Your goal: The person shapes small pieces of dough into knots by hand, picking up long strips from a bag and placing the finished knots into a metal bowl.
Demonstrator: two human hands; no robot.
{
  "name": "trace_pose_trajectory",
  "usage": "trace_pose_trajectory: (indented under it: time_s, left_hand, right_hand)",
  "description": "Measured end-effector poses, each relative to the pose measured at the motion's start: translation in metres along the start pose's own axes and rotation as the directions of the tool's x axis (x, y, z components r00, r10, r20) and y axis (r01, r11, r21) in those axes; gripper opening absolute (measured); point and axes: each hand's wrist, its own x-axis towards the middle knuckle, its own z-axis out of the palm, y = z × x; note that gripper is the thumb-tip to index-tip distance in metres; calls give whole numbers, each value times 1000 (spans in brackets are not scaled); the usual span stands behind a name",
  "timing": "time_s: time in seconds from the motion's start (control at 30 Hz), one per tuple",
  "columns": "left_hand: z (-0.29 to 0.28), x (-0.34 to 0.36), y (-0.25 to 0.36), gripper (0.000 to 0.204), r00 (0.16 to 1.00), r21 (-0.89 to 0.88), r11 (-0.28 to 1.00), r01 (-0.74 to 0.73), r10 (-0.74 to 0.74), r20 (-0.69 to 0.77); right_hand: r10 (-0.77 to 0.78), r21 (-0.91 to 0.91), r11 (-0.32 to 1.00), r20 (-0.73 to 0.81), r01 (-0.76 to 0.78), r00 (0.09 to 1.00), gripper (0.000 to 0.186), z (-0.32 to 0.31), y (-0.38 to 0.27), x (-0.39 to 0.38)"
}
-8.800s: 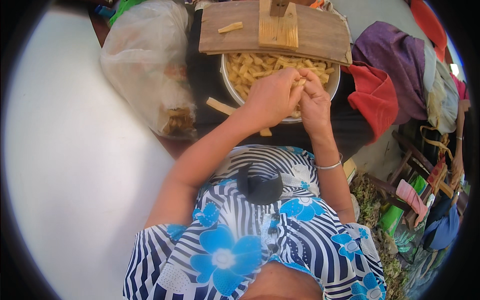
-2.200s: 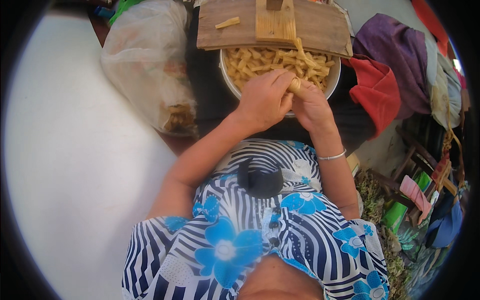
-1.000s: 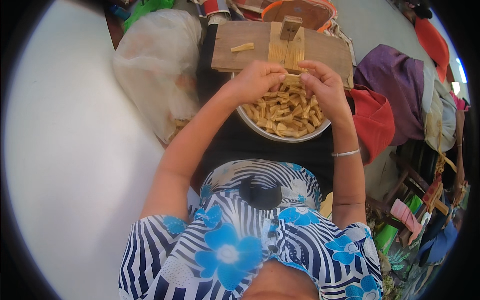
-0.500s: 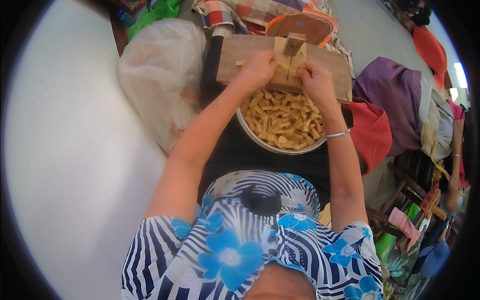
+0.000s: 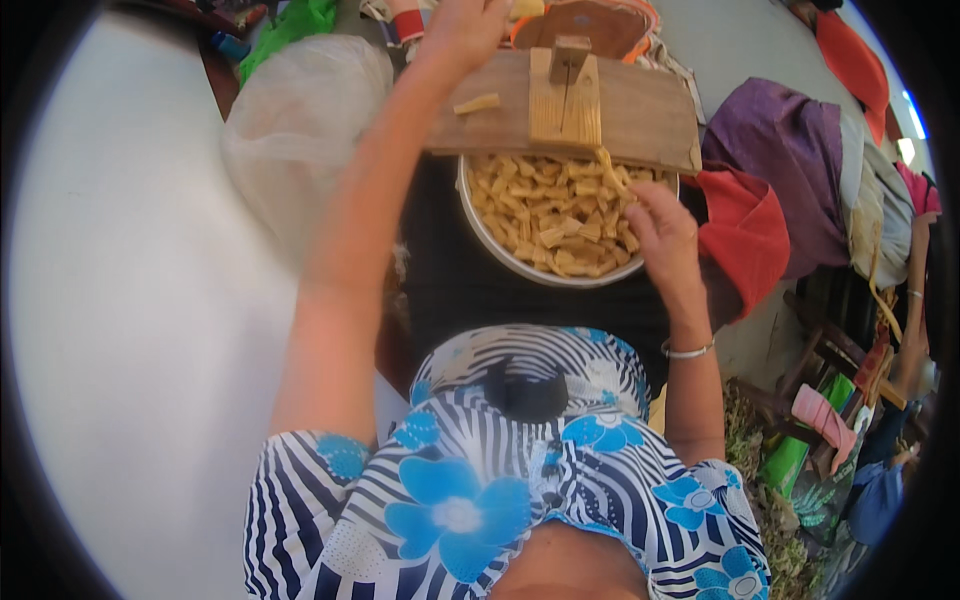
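Observation:
My right hand (image 5: 665,225) is closed in a pinch on a thin yellowish strip (image 5: 608,168), held over the near right side of a round metal-rimmed bowl (image 5: 487,246). Short, pale yellow cut pieces (image 5: 560,225) fill the bowl. Across its far side lies a brown wooden board (image 5: 650,105). On the board sits a lighter wooden block (image 5: 583,118) with a thin dark upright line, perhaps a blade, and a small post (image 5: 570,58). One loose yellowish piece (image 5: 477,103) rests on the board's left part. My left hand (image 5: 468,30) reaches past the board; the top edge cuts off its fingers.
A bulky translucent plastic bag (image 5: 300,140) stands to the left, with green plastic (image 5: 290,35) behind it. Beyond the board is an orange-rimmed round thing (image 5: 590,28) and checked cloth. Red cloth (image 5: 742,235) and a purple bundle (image 5: 780,170) lie to the right.
My left hand has left the block and moved up and away past the board. My right hand has drawn back toward me over the bowl, with a strip in its fingers.

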Motion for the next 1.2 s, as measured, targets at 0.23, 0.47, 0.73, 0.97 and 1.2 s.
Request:
trace_pose_trajectory:
  time_s: [0.23,0.47,0.73,0.97,1.2]
  left_hand:
    - [-14,8,65,21,977,127,969,-214,215,4]
    - [25,-106,86,19,905,-87,901,-425,425,-21]
    - [89,-169,96,16,767,177,755,-632,576,283]
    - [51,-196,84,12,740,147,791,-593,465,486]
    - [25,-212,51,11,943,61,953,-298,303,-134]
  right_hand:
    - [-355,-528,817,-141,233,924,15,-25,39,6]
    - [-359,-749,634,-64,193,931,20,-6,40,14]
    - [-414,-492,775,79,396,907,13,-17,-1,-7]
    - [-295,-260,891,290,372,910,7,-15,-24,-32]
    - [-305,-480,770,299,419,904,17,-7,-2,-24]
